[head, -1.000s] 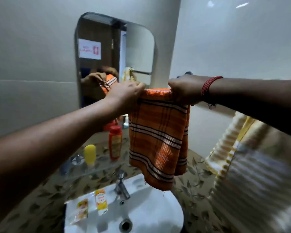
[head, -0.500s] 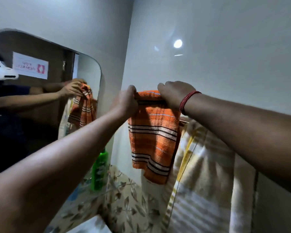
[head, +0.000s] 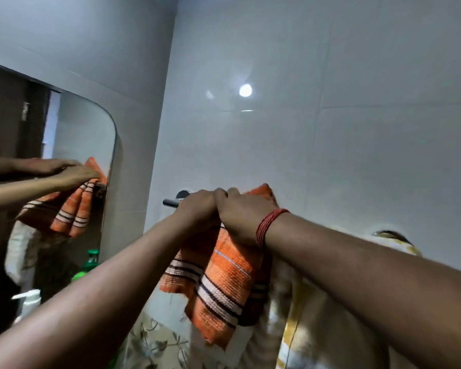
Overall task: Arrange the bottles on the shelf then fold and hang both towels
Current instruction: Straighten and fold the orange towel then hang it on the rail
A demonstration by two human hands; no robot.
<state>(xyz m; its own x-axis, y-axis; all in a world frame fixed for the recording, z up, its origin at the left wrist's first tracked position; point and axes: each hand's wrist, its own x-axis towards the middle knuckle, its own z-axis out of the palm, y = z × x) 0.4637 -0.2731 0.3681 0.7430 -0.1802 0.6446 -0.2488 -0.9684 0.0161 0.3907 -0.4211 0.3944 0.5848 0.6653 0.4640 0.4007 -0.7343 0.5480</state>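
The folded orange striped towel (head: 218, 286) hangs down from the chrome towel bar (head: 172, 201) on the white tiled wall. My left hand (head: 197, 209) and my right hand (head: 240, 217) sit side by side on the towel's top edge at the bar, both with fingers curled over the cloth. A red thread band circles my right wrist. To the right, a cream and yellow striped towel (head: 322, 328) hangs on the same bar, partly hidden under my right forearm. A green bottle (head: 87, 267) and a white pump bottle (head: 30, 302) stand at the lower left below the mirror.
A rounded mirror (head: 72, 145) on the left wall reflects my hands and the orange towel. Leaf-patterned tiles (head: 155, 344) run along the bottom. The wall corner lies just left of the bar's end.
My hands have come together on the towel's top edge and carried it up to the bar. The view has tilted upward and to the right.
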